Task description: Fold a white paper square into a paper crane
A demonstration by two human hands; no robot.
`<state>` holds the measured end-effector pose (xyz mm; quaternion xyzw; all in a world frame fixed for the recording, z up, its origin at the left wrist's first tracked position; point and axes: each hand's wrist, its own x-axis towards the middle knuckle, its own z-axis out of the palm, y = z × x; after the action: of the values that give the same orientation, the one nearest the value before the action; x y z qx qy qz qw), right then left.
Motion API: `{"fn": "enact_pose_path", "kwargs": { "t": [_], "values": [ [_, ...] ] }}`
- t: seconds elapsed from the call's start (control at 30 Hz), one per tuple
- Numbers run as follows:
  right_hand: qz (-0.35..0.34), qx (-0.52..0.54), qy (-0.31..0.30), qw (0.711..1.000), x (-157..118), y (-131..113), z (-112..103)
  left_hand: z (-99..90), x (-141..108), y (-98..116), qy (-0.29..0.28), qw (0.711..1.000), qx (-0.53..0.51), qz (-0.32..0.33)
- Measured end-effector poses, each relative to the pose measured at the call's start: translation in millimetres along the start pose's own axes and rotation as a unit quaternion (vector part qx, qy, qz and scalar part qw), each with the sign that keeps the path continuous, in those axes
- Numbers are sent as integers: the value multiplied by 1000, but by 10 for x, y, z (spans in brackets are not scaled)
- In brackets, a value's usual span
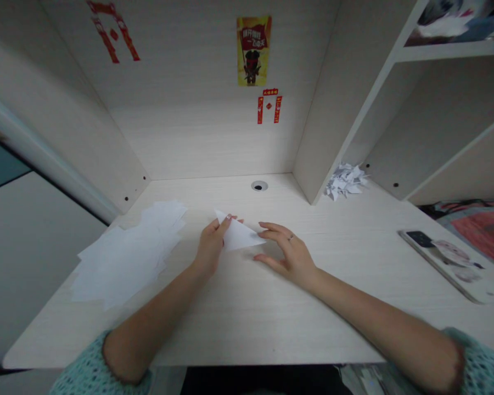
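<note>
A white piece of paper (239, 236), triangular in outline, is held just above the desk near its middle. My left hand (212, 241) grips its left side, with the thumb lying on top and the fingers mostly hidden beneath. By the paper's right tip, my right hand (286, 249) has its thumb and fingers spread, with a ring on one finger. Its upper fingertips are at the tip; whether they touch it I cannot tell. To the left of my left hand lies a spread pile of white paper sheets (132, 252).
A heap of small folded paper pieces (346, 181) sits by the upright shelf panel at the back right. A phone (453, 266) lies on the desk (247, 323) to the right, beside red fabric (483, 233). A round cable hole (259, 186) is near the back wall.
</note>
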<state>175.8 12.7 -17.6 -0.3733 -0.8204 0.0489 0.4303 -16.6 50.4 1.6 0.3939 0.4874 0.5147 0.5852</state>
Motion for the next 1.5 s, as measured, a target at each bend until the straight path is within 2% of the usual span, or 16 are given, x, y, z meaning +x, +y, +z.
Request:
{"fn": "enact_pose_path", "kwargs": {
  "t": [0.1,0.27,0.5,0.6,0.77,0.9,1.07,1.17,1.33,1.5],
  "values": [
    [-2,-3,-21,1000,0,31,24,3,-18,-26,-52,998,12,-27],
    [15,31,-5,999,3,89,27,-13,-8,-48,-97,994,11,-43],
    [144,47,8,988,2,104,0,21,-58,23,-156,987,30,-34],
    [171,73,31,982,3,104,23,33,-91,39,-177,982,55,-36],
    [195,89,32,976,10,114,50,25,-110,46,-191,980,35,-30],
    [188,87,31,978,2,132,53,40,-126,80,-209,975,62,-35],
    [182,73,13,981,4,135,43,74,-148,69,-190,978,74,-45],
    [202,70,9,977,23,125,31,77,-142,28,-185,980,69,-36],
    [260,157,26,952,28,165,70,69,-92,-52,-148,983,105,-30],
    [316,292,34,902,19,268,146,29,-45,-125,-178,971,160,17]
  ]
}}
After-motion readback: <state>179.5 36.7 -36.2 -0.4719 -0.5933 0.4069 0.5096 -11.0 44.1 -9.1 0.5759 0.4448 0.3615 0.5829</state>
